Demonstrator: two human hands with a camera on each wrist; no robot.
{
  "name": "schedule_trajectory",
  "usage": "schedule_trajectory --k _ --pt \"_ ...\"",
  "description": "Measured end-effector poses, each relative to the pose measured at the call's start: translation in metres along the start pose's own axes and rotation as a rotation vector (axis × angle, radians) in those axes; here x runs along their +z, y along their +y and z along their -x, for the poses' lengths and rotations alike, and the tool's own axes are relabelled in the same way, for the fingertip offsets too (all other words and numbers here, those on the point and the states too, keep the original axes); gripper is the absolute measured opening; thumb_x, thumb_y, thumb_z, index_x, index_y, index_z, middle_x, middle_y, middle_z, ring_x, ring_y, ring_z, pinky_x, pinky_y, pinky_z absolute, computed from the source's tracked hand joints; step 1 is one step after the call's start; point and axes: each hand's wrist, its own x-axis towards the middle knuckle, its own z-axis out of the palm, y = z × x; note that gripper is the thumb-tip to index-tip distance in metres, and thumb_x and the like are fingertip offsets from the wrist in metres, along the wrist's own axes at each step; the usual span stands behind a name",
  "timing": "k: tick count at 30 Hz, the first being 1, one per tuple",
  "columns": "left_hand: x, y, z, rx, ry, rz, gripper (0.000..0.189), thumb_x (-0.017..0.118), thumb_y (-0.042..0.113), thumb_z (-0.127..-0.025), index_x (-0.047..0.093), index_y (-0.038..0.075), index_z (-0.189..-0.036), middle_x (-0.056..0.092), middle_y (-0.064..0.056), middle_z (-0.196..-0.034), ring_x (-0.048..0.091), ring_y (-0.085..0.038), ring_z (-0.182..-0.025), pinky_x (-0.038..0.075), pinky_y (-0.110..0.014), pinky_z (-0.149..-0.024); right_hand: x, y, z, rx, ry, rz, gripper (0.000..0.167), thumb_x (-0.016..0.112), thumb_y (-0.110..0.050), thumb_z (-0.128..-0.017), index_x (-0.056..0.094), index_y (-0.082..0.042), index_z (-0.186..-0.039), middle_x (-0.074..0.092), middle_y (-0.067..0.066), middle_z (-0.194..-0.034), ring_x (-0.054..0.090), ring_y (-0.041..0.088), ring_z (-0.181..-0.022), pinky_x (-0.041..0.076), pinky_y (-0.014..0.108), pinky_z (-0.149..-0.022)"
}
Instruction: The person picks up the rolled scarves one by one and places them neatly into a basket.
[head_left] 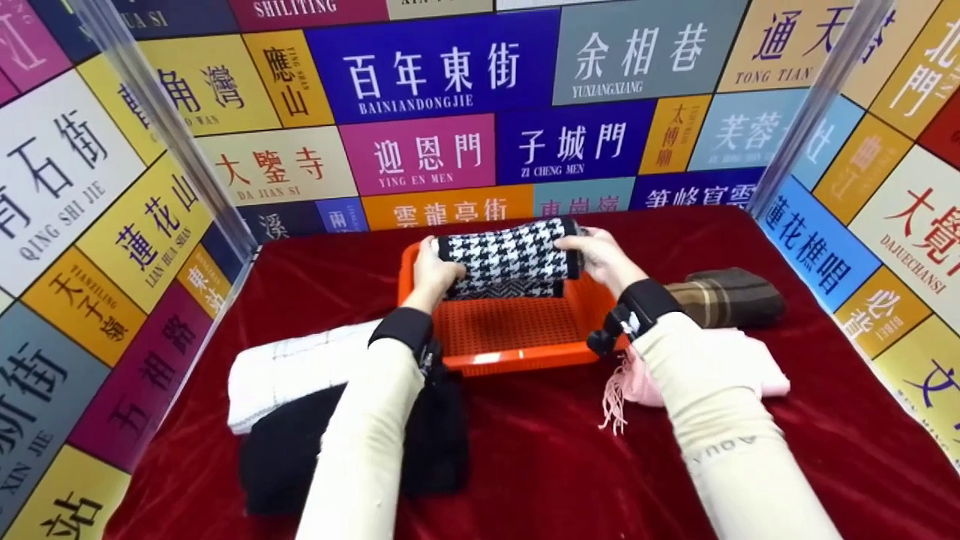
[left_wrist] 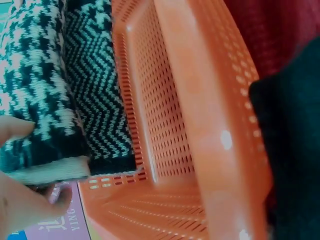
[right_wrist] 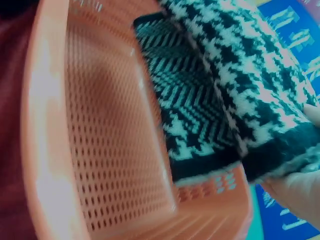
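Note:
A folded black-and-white houndstooth scarf (head_left: 510,251) is held up over the far part of an orange plastic basket (head_left: 517,356). My left hand (head_left: 436,274) grips its left end, with the thumb on the near face. At the right end my right hand (head_left: 604,255) pinches it between thumb and fingers. A lower flap of the scarf (left_wrist: 97,85) with a zigzag pattern hangs toward the basket in the left wrist view. The perforated basket floor (right_wrist: 115,135) shows bare in the right wrist view.
On the red velvet cloth (head_left: 540,465), a white checked folded cloth (head_left: 292,367) and a black folded cloth (head_left: 292,450) lie left of the basket. To its right are a brown plaid bundle (head_left: 727,298) and a pink fringed scarf (head_left: 757,367). Sign-covered walls stand behind and beside.

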Motion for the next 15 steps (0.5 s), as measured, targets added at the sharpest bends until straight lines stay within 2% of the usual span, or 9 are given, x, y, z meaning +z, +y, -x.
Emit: schedule_trajectory --k 3,4,6,8,11,13,15 --pt "0.005 0.000 -0.004 -0.004 0.046 -0.249 0.078 0.073 0.008 -0.065 0.039 0.018 -0.134 0.052 -0.011 -0.126 0.044 -0.033 -0.111 0.034 -0.038 -0.096 -0.003 0.006 -0.009 0.035 0.046 0.108 0.063 0.060 0.006 -0.080 0.033 -0.001 -0.137 0.058 0.006 -0.115 0.054 0.007 -0.071 0.048 0.019 -0.068" --pt "0.007 -0.001 -0.005 -0.001 0.054 -0.317 0.076 0.074 0.012 -0.064 0.040 0.019 -0.132 0.054 -0.011 -0.123 0.043 -0.034 -0.111 0.033 -0.039 -0.096 -0.008 0.011 -0.018 0.060 0.056 0.136 0.072 0.061 0.005 -0.080 0.026 -0.004 -0.141 0.053 0.007 -0.123 0.052 0.007 -0.072 0.047 0.018 -0.068" --pt "0.010 -0.002 -0.006 0.020 0.053 -0.434 0.074 0.076 0.017 -0.064 0.041 0.018 -0.130 0.056 -0.011 -0.121 0.042 -0.034 -0.111 0.033 -0.040 -0.095 -0.030 0.032 -0.053 0.101 0.068 0.164 0.089 0.066 0.001 -0.077 0.013 -0.013 -0.147 0.044 0.003 -0.135 0.046 0.007 -0.066 0.044 0.018 -0.065" --pt "0.013 -0.003 -0.007 0.047 0.041 -0.547 0.073 0.076 0.019 -0.065 0.041 0.015 -0.129 0.059 -0.012 -0.118 0.045 -0.034 -0.110 0.036 -0.040 -0.093 -0.063 0.062 -0.113 0.145 0.073 0.185 0.103 0.074 -0.001 -0.071 0.009 -0.020 -0.148 0.045 0.000 -0.135 0.043 0.007 -0.057 0.043 0.021 -0.061" --pt "0.015 -0.005 -0.009 0.072 0.006 -0.669 0.070 0.076 0.021 -0.067 0.040 0.010 -0.126 0.061 -0.013 -0.114 0.053 -0.033 -0.105 0.043 -0.042 -0.087 -0.115 0.110 -0.215 0.186 0.088 0.204 0.122 0.083 -0.002 -0.058 0.005 -0.029 -0.148 0.048 -0.002 -0.133 0.038 0.009 -0.048 0.042 0.027 -0.059" --pt "0.017 -0.010 -0.009 0.058 -0.019 -0.680 0.067 0.075 0.018 -0.068 0.041 0.008 -0.125 0.061 -0.015 -0.113 0.057 -0.033 -0.102 0.046 -0.043 -0.083 -0.138 0.138 -0.270 0.215 0.103 0.203 0.125 0.084 0.002 -0.052 0.009 -0.032 -0.147 0.050 0.001 -0.130 0.041 0.011 -0.047 0.044 0.029 -0.057" --pt "0.019 -0.016 -0.010 0.036 -0.035 -0.649 0.065 0.074 0.013 -0.069 0.042 0.009 -0.125 0.060 -0.015 -0.114 0.058 -0.033 -0.100 0.048 -0.043 -0.082 -0.150 0.157 -0.306 0.225 0.107 0.167 0.123 0.081 0.010 -0.051 0.016 -0.032 -0.145 0.050 0.003 -0.128 0.050 0.013 -0.054 0.048 0.031 -0.060"
